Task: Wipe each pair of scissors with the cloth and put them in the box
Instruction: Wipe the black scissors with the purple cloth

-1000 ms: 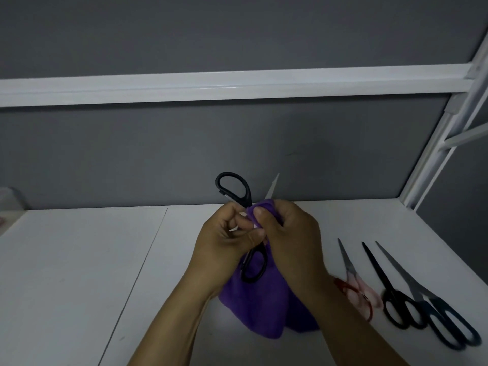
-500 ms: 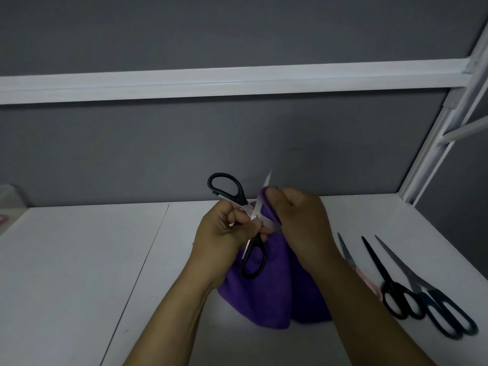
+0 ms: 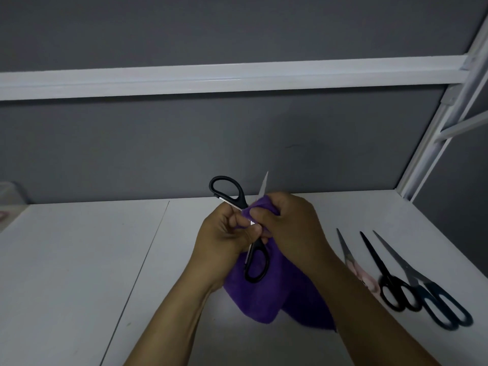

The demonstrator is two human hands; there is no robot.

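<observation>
My left hand is curled round the black-handled steel scissors near the pivot. They are spread open above the table, one loop up, one hanging, a blade tip poking out past my knuckles. My right hand pinches a fold of the soft purple fleece cloth over that blade; the rest of the cloth hangs limp down to the white table.

The scissors feel light and rigid, I'd judge, but the bare steel is slick and the edge is sharp. I should hold by the plastic handles or the pivot and keep the cloth thick between fingers and blade. The cloth itself gives no support and can snag on the tip.

To my right, close by my forearm, lie pink-handled scissors, small black scissors and dark blue scissors, points away from me, near the table's right edge. The left side offers the wider sweep. A pale translucent thing at the far left may be the box; I cannot tell.
</observation>
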